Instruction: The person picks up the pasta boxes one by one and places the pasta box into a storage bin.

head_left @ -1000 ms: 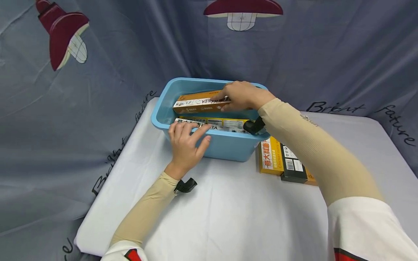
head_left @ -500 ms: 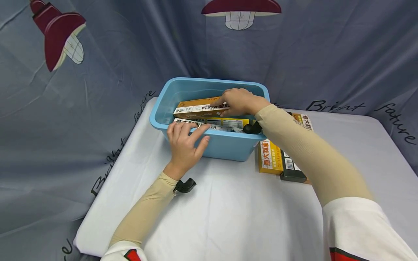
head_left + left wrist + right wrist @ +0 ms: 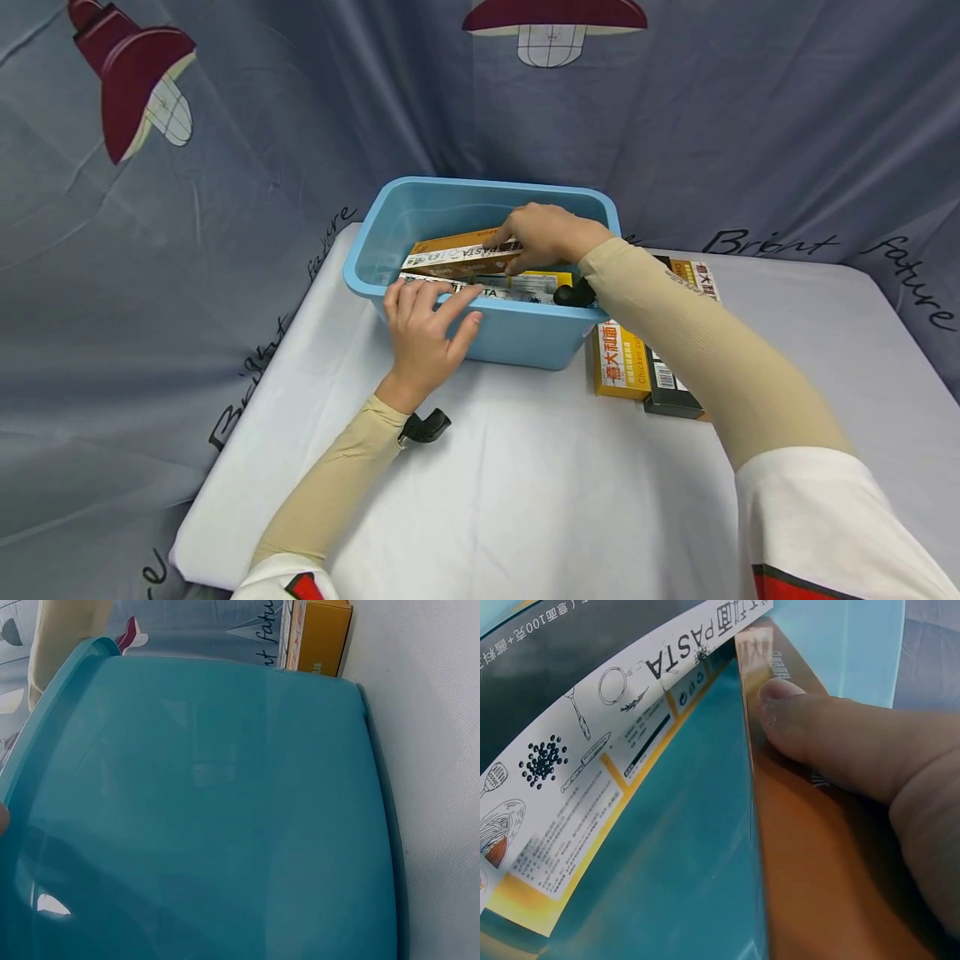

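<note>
A light blue plastic bin point(image 3: 517, 337) stands on the white table. Inside it, my right hand point(image 3: 551, 233) pinches an orange-brown pasta box point(image 3: 450, 257) with a white printed band; the box slants slightly. In the right wrist view my thumb point(image 3: 832, 731) presses its brown side point(image 3: 802, 862). Along the bin's front wall lies another pasta box point(image 3: 536, 285), white and yellow, with a dark face showing in the right wrist view. My left hand point(image 3: 426, 342) grips the bin's front rim, its fingers bent over the edge and its thumb outside. The bin's floor is mostly hidden.
Right of the bin, a yellow pasta box point(image 3: 622, 367) and a black box point(image 3: 670, 400) lie side by side, partly under my right sleeve. Further back, another box point(image 3: 697, 279) shows beyond my forearm. A grey printed curtain point(image 3: 712, 125) hangs behind the table.
My right hand has lowered the orange-brown pasta box deeper into the bin, a little toward the front. My left hand has stayed at the rim.
</note>
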Available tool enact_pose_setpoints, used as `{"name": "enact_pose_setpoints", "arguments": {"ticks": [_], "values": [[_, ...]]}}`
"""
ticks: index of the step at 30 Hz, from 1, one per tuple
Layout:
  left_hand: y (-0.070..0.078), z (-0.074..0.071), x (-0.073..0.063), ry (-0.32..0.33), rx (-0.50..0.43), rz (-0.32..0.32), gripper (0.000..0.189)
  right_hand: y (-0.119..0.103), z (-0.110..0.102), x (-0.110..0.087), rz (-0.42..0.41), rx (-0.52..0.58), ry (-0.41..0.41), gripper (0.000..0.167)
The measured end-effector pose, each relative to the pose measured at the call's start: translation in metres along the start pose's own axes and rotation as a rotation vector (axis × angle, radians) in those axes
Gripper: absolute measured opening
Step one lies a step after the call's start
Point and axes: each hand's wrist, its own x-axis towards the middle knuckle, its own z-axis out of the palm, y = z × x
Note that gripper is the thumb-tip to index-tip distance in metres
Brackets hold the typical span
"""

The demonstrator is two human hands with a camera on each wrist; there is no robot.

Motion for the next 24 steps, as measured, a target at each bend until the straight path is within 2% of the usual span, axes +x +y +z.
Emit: {"name": "enact_pose_setpoints", "arguments": {"ticks": [8, 17, 24], "values": [[0.0000, -0.0009, -0.0009, 0.000, 0.002, 0.002, 0.043, 0.0006, 0.0010, 0.0009, 0.005, 0.020, -0.008, 0.057], [0.0002, -0.0018, -0.0001, 0.003, 0.005, 0.012, 0.041, 0.0039, -0.0016, 0.0015, 0.076, -0.006, -0.001, 0.067], [-0.0001, -0.0032, -0.0005, -0.007, 0.013, 0.009, 0.041, 0.0033, -0.0035, -0.0006, 0.088, -0.017, -0.002, 0.064]]}}
